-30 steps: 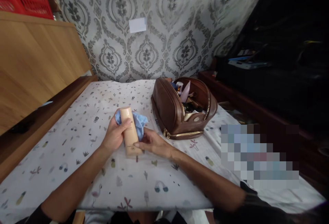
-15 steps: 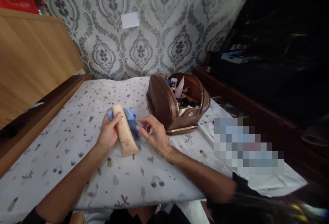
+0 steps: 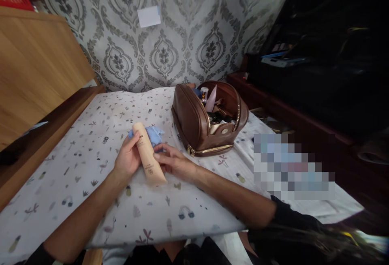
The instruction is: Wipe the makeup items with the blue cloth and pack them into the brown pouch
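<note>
A beige squeeze tube (image 3: 148, 155) with small dark print is held at a slant over the cloth-covered table. My left hand (image 3: 128, 155) is closed round its upper left side, thumb across the front. Behind the tube a blue cloth (image 3: 154, 134) is bunched, partly hidden by the tube and both hands. My right hand (image 3: 174, 160) is closed at the tube's right edge, its thumb against the tube and its other fingers by the cloth. Just beyond my right hand stands a brown cosmetic bag (image 3: 194, 123), unzipped, with a pink tube (image 3: 211, 99) and several other items inside.
A white tablecloth (image 3: 121, 212) with small printed figures covers the table. Wooden furniture (image 3: 42, 50) borders the left side, and a patterned wall (image 3: 164, 54) rises behind. A blurred-out patch (image 3: 291, 167) lies at the right edge, beside dark furniture (image 3: 322, 143).
My right hand has moved left from beside the tube and now touches it. The lower part of the blue cloth has gone out of sight behind that hand. The view has shifted slightly.
</note>
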### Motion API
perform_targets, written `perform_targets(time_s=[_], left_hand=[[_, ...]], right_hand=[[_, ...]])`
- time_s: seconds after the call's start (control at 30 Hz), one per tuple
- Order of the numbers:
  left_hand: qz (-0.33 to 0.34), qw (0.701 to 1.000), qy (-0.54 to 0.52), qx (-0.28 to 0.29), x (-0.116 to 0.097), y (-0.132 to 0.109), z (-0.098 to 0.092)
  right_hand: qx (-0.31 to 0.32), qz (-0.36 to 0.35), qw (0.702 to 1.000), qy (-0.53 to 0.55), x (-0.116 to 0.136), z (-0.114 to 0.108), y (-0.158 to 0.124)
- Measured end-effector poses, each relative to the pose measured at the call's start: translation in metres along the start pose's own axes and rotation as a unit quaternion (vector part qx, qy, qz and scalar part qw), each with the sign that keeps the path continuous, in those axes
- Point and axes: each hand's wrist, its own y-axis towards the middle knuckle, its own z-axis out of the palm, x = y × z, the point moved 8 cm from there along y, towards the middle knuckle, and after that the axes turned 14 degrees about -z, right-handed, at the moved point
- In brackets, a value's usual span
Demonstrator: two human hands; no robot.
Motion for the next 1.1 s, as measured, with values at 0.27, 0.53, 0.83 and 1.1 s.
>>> perform_targets(time_s=[0.27, 0.53, 0.83, 1.1], left_hand=[[-0.036, 0.996, -0.067, 0.054, -0.003, -0.010, 0.018], [-0.015, 0.998, -0.021, 0.057, -0.004, -0.006, 0.017], [0.152, 0.974, 0.162, -0.047, -0.015, -0.018, 0.006], [0.424, 0.712, 0.551, 0.101, -0.025, -0.060, 0.061]], right_hand=[[0.047, 0.081, 0.994, 0.057, -0.005, 0.009, -0.005], [-0.018, 0.006, 0.999, -0.026, 0.008, -0.004, -0.001], [-0.104, -0.032, 0.986, -0.128, 0.010, -0.017, -0.001], [-0.089, -0.061, 0.989, -0.099, 0.011, -0.019, 0.001]])
